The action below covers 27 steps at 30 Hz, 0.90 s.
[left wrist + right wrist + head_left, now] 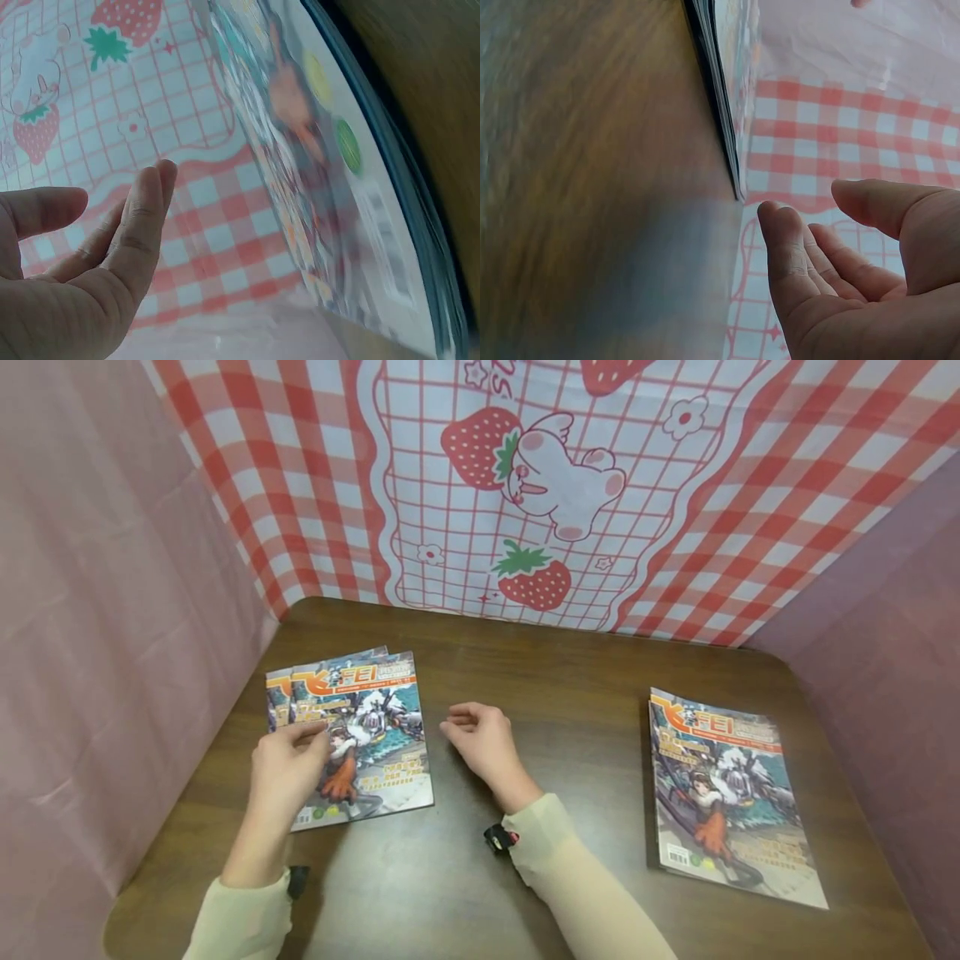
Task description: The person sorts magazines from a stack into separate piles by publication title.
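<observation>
My left hand [288,768] hovers over the left edge of a magazine pile [390,727] on the left of the table. Thumb and fingers stand apart with nothing between them, as the left wrist view shows beside the thick magazine edge [409,202]. The upper magazine lies slightly to the right of the one under it, with the same cover. Just right of this pile, my right hand [483,747] is held above the table, loosely bent and holding nothing. In the right wrist view its thumb and fingers [787,247] are apart, near the pile's corner [731,157].
Another stack of matching magazines [727,802] lies at the right side of the brown table [540,693]. A strawberry-patterned checked cloth [525,485] hangs behind the table. Pink cloth [97,610] hangs at the left, and more at the right.
</observation>
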Each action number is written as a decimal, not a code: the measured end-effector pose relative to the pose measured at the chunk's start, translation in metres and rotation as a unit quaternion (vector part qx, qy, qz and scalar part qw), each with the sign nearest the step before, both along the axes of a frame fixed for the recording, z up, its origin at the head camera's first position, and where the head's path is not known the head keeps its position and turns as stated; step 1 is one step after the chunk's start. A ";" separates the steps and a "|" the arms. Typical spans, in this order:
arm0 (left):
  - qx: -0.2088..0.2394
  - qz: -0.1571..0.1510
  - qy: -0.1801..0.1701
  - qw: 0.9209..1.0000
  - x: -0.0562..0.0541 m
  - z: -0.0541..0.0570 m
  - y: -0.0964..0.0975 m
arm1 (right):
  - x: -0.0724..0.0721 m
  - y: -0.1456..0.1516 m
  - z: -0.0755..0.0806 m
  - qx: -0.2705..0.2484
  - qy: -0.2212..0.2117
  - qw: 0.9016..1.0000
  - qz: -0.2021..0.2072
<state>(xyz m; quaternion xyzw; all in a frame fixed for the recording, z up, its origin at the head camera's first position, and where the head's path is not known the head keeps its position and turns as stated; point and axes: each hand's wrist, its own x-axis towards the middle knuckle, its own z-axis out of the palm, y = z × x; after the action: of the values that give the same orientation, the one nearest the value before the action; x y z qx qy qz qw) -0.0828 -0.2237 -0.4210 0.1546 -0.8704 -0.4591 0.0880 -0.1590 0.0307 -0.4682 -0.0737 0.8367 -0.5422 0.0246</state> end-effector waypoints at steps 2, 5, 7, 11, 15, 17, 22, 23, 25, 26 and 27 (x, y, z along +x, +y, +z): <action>0.011 -0.005 0.011 1.000 -0.003 -0.001 0.005 | 0.000 0.004 0.002 -0.007 -0.002 1.000 -0.004; 0.036 -0.019 0.025 0.999 -0.007 -0.001 0.012 | 0.001 0.009 0.005 -0.017 -0.002 1.000 -0.009; 0.047 -0.028 0.034 0.998 -0.009 -0.002 0.017 | 0.001 0.012 0.007 -0.025 0.001 1.000 -0.011; 0.070 -0.049 0.034 0.996 -0.014 -0.002 0.025 | 0.001 0.019 0.010 -0.039 0.007 0.999 -0.019; 0.097 -0.057 0.028 0.993 -0.016 -0.003 0.033 | 0.003 0.026 0.012 -0.043 0.007 0.999 -0.031; 0.112 -0.061 0.029 0.991 -0.017 -0.004 0.037 | 0.004 0.030 0.012 -0.046 0.004 0.998 -0.036; 0.130 -0.077 0.036 0.988 -0.020 -0.005 0.047 | 0.007 0.040 0.010 -0.058 -0.002 0.997 -0.051; 0.130 -0.078 0.036 0.988 -0.021 -0.006 0.049 | 0.007 0.042 0.010 -0.058 -0.001 0.997 -0.053; 0.140 -0.081 0.043 0.986 -0.022 -0.006 0.053 | 0.007 0.045 0.009 -0.061 0.002 0.997 -0.055; 0.150 -0.082 0.047 0.984 -0.023 -0.007 0.055 | 0.007 0.046 0.009 -0.062 0.003 0.997 -0.056; 0.157 -0.085 0.051 0.983 -0.024 -0.007 0.058 | 0.008 0.047 0.009 -0.062 0.004 0.996 -0.057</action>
<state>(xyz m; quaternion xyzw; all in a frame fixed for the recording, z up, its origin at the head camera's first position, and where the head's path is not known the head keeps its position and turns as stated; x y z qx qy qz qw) -0.1065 -0.1662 -0.4276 0.0687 -0.7920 -0.6028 0.0678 -0.1514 0.0777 -0.4592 -0.0293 0.8042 -0.5934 -0.0149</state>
